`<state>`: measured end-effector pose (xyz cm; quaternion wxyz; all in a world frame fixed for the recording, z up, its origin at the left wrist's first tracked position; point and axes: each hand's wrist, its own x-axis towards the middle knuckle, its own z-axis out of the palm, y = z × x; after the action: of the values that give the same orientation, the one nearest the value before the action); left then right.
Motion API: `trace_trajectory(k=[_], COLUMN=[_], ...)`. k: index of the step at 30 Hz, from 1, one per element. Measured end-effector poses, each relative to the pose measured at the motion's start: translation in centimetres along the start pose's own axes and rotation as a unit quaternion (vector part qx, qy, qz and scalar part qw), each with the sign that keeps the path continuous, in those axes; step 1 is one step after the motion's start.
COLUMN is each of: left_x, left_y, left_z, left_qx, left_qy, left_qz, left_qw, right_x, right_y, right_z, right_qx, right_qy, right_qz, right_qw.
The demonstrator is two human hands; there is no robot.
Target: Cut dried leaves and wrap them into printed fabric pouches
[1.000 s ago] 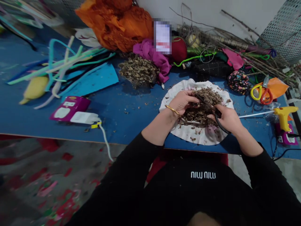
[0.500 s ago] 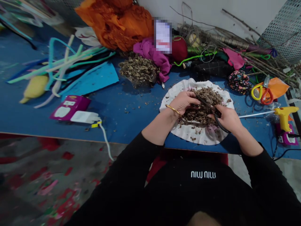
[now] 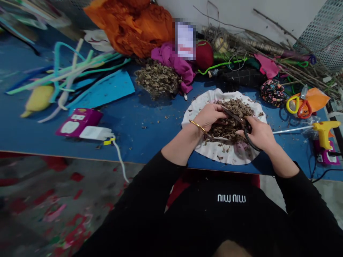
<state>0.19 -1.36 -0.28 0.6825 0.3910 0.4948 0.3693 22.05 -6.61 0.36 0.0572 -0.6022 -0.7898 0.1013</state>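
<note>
A white round cloth (image 3: 214, 151) lies on the blue table, heaped with dry brown leaf bits (image 3: 230, 129). Over the heap, my right hand (image 3: 258, 134) grips dark-handled scissors (image 3: 237, 117), whose blades point left toward my other hand. My left hand (image 3: 210, 116), with a gold bangle at the wrist, is closed in a pinch at the heap's left side, close to the blade tips. What its fingers hold is too small to make out.
A second leaf pile (image 3: 158, 79) sits behind to the left, beside purple cloth (image 3: 182, 67). Red-and-yellow scissors (image 3: 298, 105) and a yellow glue gun (image 3: 324, 132) lie right. At left are a purple box (image 3: 79, 122), a white plug (image 3: 95, 133) and foam strips (image 3: 72, 73).
The scissors in my right hand have shifted slightly, and their blades look a little more apart. My left hand has stayed nearly in place.
</note>
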Motion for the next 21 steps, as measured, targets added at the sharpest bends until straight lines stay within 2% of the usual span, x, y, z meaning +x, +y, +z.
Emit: trace_trajectory(k=[5,14,19,21], left_x=[-0.24,-0.08,0.18,0.32], left_y=[0.42,0.32,0.65,0.85], left_z=[0.2,0.04,-0.48,-0.58], left_qx=[0.026,-0.012,-0.121,-0.178], left_qy=[0.007,0.009,0.028,0.036], left_qz=[-0.014,-0.021,0.009,0.018], left_qw=[1.0,1.0,0.992,0.983], right_x=[0.16,0.04,-0.07,-0.09], right_y=[0.06,0.34,0.35,0.39], right_z=[-0.33,-0.14,-0.21,-0.33], right_qx=[0.009,0.078,0.104,0.118], right_qy=[-0.035,-0.026,0.022,0.023], right_qz=[-0.011,-0.012,0.016,0.018], right_qw=[0.999,0.997,0.994,0.993])
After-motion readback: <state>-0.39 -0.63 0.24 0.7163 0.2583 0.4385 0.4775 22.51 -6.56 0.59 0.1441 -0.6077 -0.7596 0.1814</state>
